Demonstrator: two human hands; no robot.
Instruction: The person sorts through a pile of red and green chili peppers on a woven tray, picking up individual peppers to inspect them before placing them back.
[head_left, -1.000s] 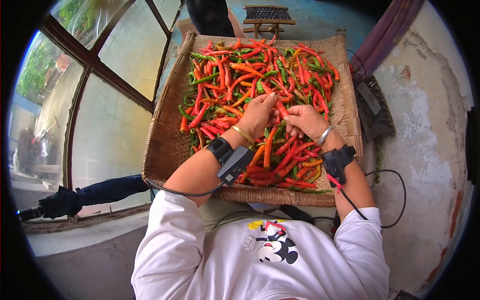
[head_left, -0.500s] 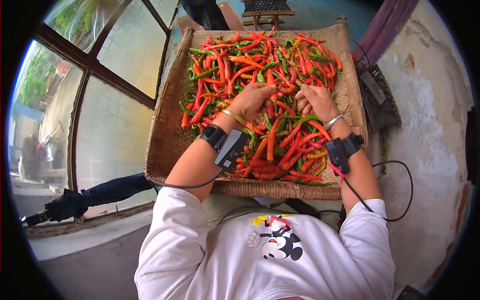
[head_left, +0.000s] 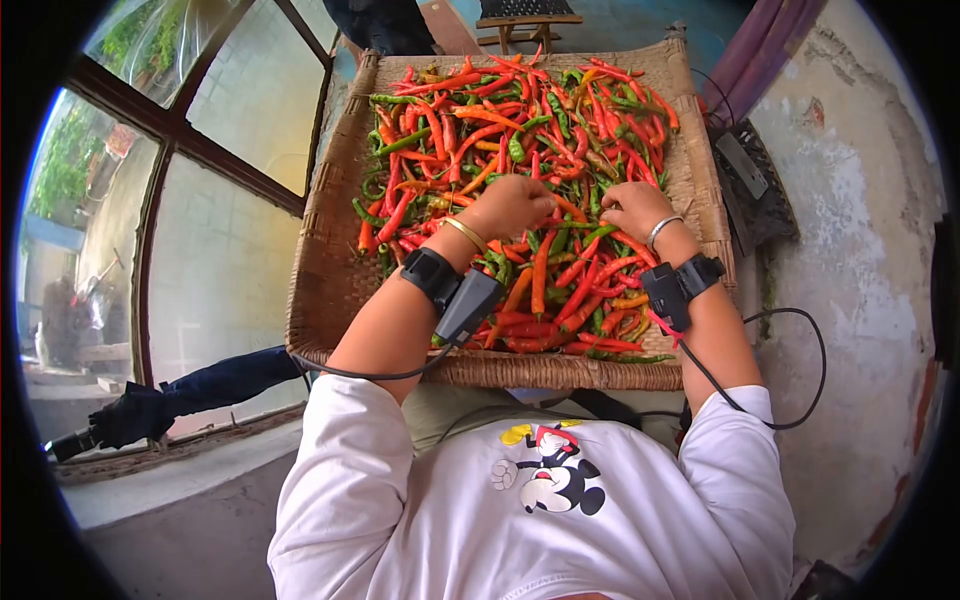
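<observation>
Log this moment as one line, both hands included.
left hand: over peppers, grip unclear | right hand: fingers curled, grip unclear | peppers: red, orange, green, heaped in woven tray

white Mickey shirt [head_left: 540, 510] | gold bangle [head_left: 465, 235] | silver bracelet [head_left: 663, 230] | black wrist devices [head_left: 668, 297], cables

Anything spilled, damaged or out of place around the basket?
No spill visible: the peppers lie within the woven basket. The wall on the right looks damaged, its surface patchy and worn.
</observation>
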